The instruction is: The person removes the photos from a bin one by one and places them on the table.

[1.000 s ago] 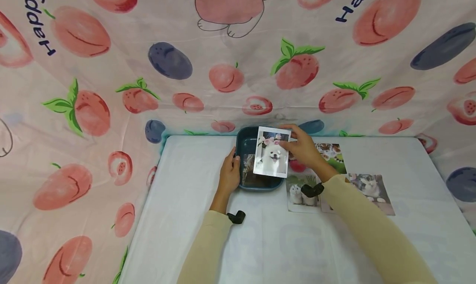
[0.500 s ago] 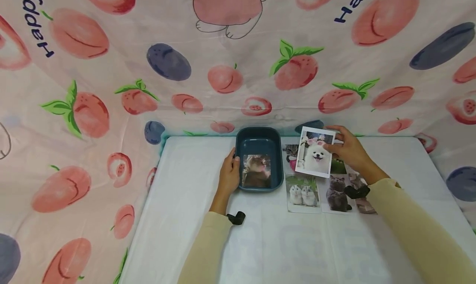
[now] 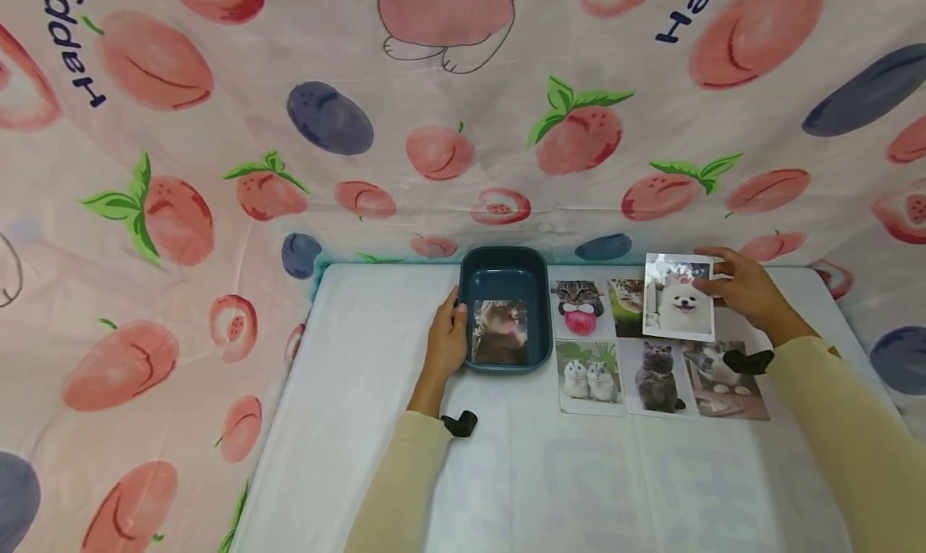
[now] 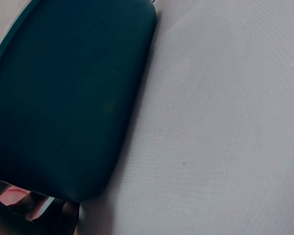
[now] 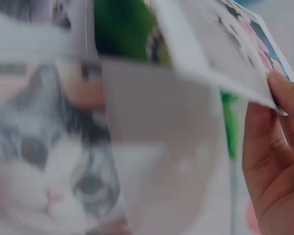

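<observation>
A photo card [image 3: 682, 300] of a fluffy white dog is pinched at its right edge between the thumb and fingers of my right hand [image 3: 745, 286]. It tilts over the back row of cards and covers part of a green-toned animal photo [image 3: 625, 305]. In the right wrist view, the thumb lies on the picture side with fingers behind. My left hand [image 3: 444, 337] holds the left side of a dark teal tray [image 3: 538, 296]. In the left wrist view, dark fingers [image 4: 54, 215] meet the tray's end. Inside the tray lies another photo card [image 3: 499, 332], brownish and glossy.
Right of the tray lie a cat photo with a pink ball [image 3: 579, 310], a photo of two hamsters [image 3: 592, 378], a grey cat photo [image 3: 658, 378] and a grey-and-white cat photo [image 3: 731, 400]. A fruit-print cloth [image 3: 434, 95] hangs behind the white table [image 3: 506, 473].
My right hand has carried the dog photo rightward from over the tray to above the back row's right end. The tray's inside has come into view. My left hand has stayed put.
</observation>
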A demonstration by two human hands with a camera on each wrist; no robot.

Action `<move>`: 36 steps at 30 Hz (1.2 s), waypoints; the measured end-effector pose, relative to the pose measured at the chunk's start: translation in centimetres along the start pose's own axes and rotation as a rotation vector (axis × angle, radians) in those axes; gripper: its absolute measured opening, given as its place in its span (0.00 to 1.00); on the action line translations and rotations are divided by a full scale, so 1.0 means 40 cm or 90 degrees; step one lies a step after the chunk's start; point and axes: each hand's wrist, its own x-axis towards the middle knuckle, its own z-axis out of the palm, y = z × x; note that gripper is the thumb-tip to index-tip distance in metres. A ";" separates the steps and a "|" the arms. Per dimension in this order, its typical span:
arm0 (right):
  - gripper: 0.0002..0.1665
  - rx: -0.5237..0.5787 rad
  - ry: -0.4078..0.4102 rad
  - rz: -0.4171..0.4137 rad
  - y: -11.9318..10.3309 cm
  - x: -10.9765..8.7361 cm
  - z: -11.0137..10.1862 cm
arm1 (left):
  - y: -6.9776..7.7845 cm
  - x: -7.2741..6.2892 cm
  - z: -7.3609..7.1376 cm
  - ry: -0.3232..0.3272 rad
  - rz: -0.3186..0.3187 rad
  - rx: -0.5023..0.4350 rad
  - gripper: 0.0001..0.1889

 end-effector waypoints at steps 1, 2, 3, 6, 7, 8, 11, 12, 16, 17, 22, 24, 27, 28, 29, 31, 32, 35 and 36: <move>0.43 -0.008 -0.004 0.004 0.012 0.003 -0.007 | 0.000 0.000 -0.001 0.000 0.000 0.001 0.28; 0.43 -0.014 -0.007 0.008 0.023 0.005 -0.012 | -0.001 0.000 -0.001 0.000 0.001 0.003 0.28; 0.43 -0.020 -0.009 0.013 0.034 0.008 -0.018 | -0.001 0.000 -0.001 0.000 0.001 0.004 0.28; 0.44 -0.033 -0.004 0.027 0.065 0.016 -0.031 | -0.002 0.001 -0.003 0.002 0.003 0.001 0.28; 0.44 -0.036 -0.002 0.030 0.075 0.019 -0.034 | -0.002 0.001 -0.003 0.003 0.003 0.001 0.28; 0.44 -0.037 0.001 0.034 0.083 0.021 -0.038 | -0.003 0.001 -0.003 0.005 0.003 0.001 0.28; 0.47 -0.044 0.011 0.042 0.102 0.028 -0.046 | -0.003 0.000 -0.003 0.004 0.002 -0.005 0.28; 0.48 -0.047 0.015 0.043 0.107 0.031 -0.048 | -0.004 0.000 -0.002 0.004 0.003 -0.007 0.28; 0.52 -0.050 0.042 0.048 0.120 0.040 -0.051 | -0.003 -0.001 -0.001 0.001 0.002 -0.008 0.28; 0.52 -0.050 0.051 0.049 0.122 0.042 -0.051 | -0.004 -0.002 -0.001 0.000 0.001 -0.006 0.28; 0.46 -0.069 0.092 0.062 0.135 0.053 -0.041 | -0.006 -0.002 0.000 -0.001 0.002 0.005 0.28; 0.43 -0.083 0.103 0.065 0.142 0.057 -0.034 | -0.008 -0.001 0.000 -0.002 0.006 0.010 0.28; 0.40 -0.098 0.114 0.077 0.154 0.062 -0.020 | -0.010 0.000 0.000 -0.003 0.010 0.014 0.28; 0.40 -0.097 0.120 0.084 0.157 0.063 -0.015 | -0.011 0.001 0.000 -0.002 0.010 0.016 0.28; 0.41 -0.097 0.126 0.090 0.158 0.065 -0.011 | -0.012 0.001 0.000 -0.002 0.010 0.017 0.28; 0.42 -0.097 0.140 0.105 0.159 0.070 -0.002 | -0.011 0.001 0.000 -0.001 0.010 0.018 0.28; 0.42 -0.095 0.148 0.112 0.159 0.073 0.002 | -0.011 0.001 0.000 -0.001 0.009 0.020 0.28; 0.42 -0.096 0.168 0.127 0.154 0.079 0.011 | -0.010 0.002 -0.001 0.000 0.010 0.023 0.28; 0.42 -0.098 0.171 0.131 0.152 0.081 0.012 | -0.010 0.002 -0.001 -0.001 0.010 0.024 0.28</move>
